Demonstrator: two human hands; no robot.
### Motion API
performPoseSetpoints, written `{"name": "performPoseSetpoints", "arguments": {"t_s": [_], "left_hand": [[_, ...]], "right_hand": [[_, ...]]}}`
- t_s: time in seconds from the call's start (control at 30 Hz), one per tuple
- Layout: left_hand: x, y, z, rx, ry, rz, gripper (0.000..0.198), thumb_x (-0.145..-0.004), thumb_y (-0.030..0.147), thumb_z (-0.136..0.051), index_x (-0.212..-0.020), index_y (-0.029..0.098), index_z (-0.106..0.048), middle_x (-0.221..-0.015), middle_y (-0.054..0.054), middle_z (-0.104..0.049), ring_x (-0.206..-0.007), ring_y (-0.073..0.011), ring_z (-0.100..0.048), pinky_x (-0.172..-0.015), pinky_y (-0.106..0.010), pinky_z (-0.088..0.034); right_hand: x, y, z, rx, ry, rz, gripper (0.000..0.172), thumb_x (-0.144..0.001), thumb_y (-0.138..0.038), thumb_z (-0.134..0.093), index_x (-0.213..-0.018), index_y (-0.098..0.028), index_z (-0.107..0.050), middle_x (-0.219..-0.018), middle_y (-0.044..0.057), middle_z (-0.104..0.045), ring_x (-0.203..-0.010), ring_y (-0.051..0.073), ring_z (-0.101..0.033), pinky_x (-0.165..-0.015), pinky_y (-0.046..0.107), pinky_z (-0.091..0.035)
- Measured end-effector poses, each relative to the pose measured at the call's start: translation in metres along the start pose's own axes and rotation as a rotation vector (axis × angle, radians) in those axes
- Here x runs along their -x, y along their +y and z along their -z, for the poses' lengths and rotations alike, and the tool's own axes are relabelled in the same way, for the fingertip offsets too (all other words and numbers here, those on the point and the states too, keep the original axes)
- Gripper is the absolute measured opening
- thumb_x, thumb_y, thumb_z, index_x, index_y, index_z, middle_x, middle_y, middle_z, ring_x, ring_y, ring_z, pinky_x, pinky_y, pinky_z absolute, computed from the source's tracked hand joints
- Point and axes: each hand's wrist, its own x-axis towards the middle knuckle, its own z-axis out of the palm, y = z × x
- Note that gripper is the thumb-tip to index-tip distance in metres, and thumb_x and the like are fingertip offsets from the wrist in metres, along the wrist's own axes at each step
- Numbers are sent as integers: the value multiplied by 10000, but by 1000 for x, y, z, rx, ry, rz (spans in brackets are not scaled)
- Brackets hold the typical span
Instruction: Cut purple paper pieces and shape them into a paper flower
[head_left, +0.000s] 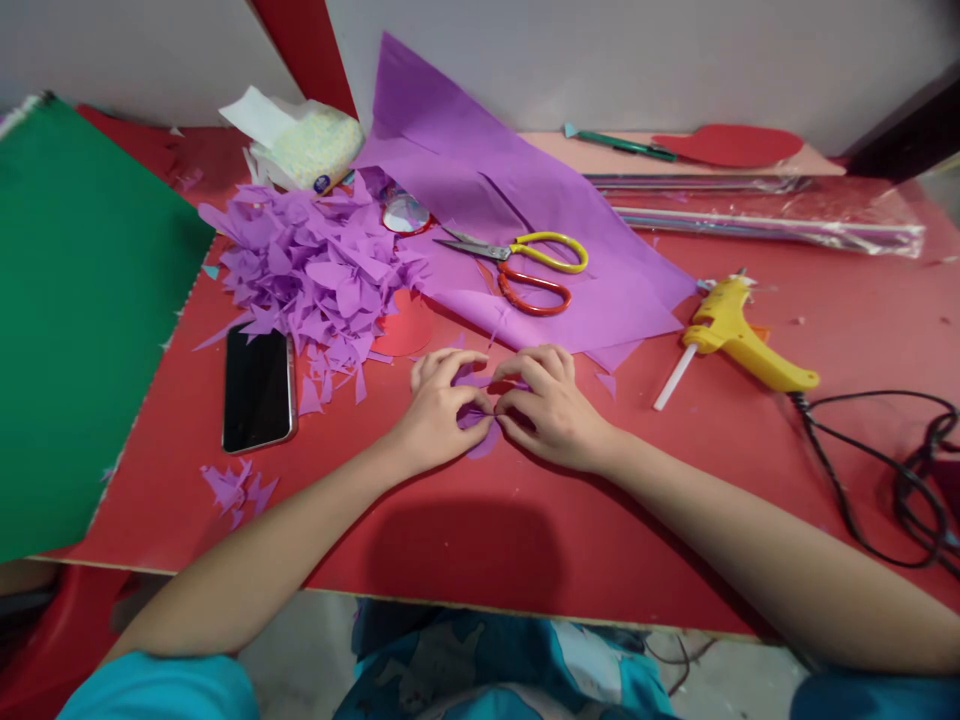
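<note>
Both hands meet over the red table, fingertips pinched together on a small piece of purple paper [480,445]. My left hand [439,410] grips it from the left, thumb and index finger closed. From the right, my right hand [551,405] pinches the same piece, its fingertips almost touching the left ones. The fingers hide much of the paper's shape. Just beyond the hands lie scissors [517,265] with one yellow and one red handle, resting on a large purple paper sheet [465,160]. A heap of cut purple paper pieces [315,270] sits to the left.
A phone [259,388] and a green sheet [82,330] lie left. A tissue pack [311,145] stands behind the heap. On the right are a yellow glue gun [750,340] with its black cord [847,510], plastic-wrapped sticks [772,225] and a green pen [622,143].
</note>
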Motion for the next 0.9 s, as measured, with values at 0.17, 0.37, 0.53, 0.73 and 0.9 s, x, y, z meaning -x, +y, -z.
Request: {"name": "performPoseSetpoints", "arguments": {"t_s": [0.17, 0.37, 0.53, 0.73, 0.9], "left_hand": [[1, 0, -1, -30, 1, -5, 30, -683, 207, -645, -695, 212, -672, -1182, -62, -548, -1143, -280, -415, -973, -488, -310], [2, 3, -1, -49, 18, 4, 22, -678, 219, -648, -692, 212, -663, -1182, -61, -552, -1146, -285, -416, -978, -497, -300], [5, 10, -4, -74, 61, 36, 29, -684, 201, -631, -672, 210, -657, -1199, -62, -542, -1157, -302, -401, -1000, -534, -251], [6, 15, -10, -105, 161, 102, 47, -701, 176, -627, -662, 200, -636, -1230, -64, -526, -1166, -307, -399, -970, -537, -282], [4, 19, -10, -46, 234, 146, 45, -721, 191, -632, -679, 200, -620, -1239, -62, -522, -1177, -301, -394, -978, -541, -290]], "right_hand": [[-1, -1, -2, 37, 11, 9, 134, -835, -192, -503, -757, -185, -611, -1026, 76, -599, -1019, 247, -431, -902, 463, -290], [-1, -3, 0, 46, -11, 19, 105, -815, -199, -520, -775, -180, -615, -1047, 80, -589, -1043, 259, -427, -938, 492, -262], [-1, -4, -4, 68, 13, 12, 119, -829, -191, -516, -768, -192, -618, -1030, 66, -602, -1039, 251, -431, -949, 495, -255], [0, -8, -8, 184, 84, -48, 111, -833, -191, -507, -779, -195, -603, -1012, 72, -616, -1031, 257, -433, -961, 496, -244], [-2, -14, -7, 158, 178, -131, 113, -822, -211, -524, -732, -209, -592, -967, 61, -607, -991, 251, -458, -950, 490, -250]]}}
